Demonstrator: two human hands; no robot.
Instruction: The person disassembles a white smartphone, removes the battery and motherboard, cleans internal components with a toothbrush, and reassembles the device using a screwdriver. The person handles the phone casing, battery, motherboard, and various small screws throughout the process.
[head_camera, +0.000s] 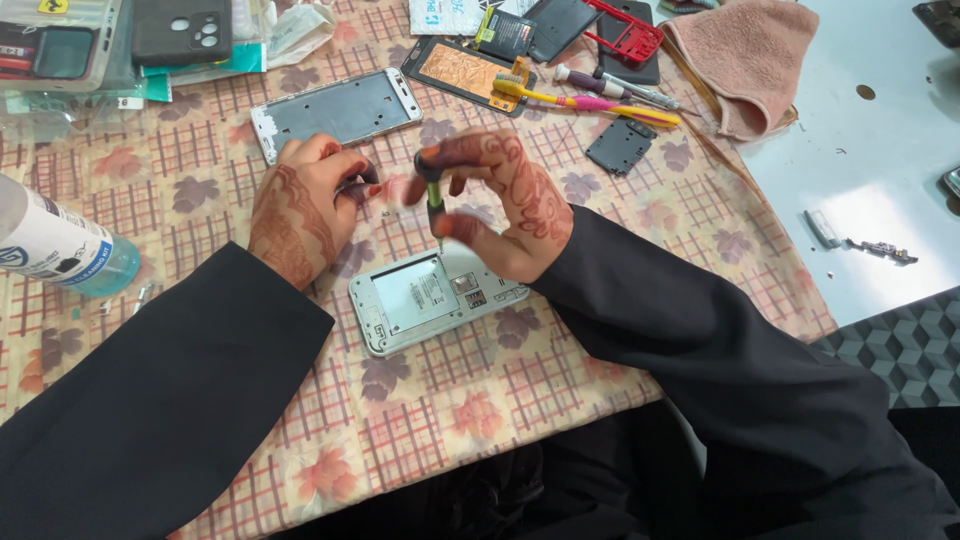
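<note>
Opened white phone (430, 300), upright screwdriver (433, 195)

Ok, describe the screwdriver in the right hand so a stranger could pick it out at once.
Start at the checked, flowered tablecloth and find the opened white phone near its front edge. Right above it the right hand pinches a small screwdriver upright, tip down on the phone. Its green shaft and dark cap set it apart from the purple-handled screwdriver lying flat by the pink towel.

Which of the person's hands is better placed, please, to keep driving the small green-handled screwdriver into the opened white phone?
Probably the right hand: it grips the small green-handled screwdriver upright, tip down at the opened white phone. The left hand rests beside on the checked floral tablecloth.
</note>
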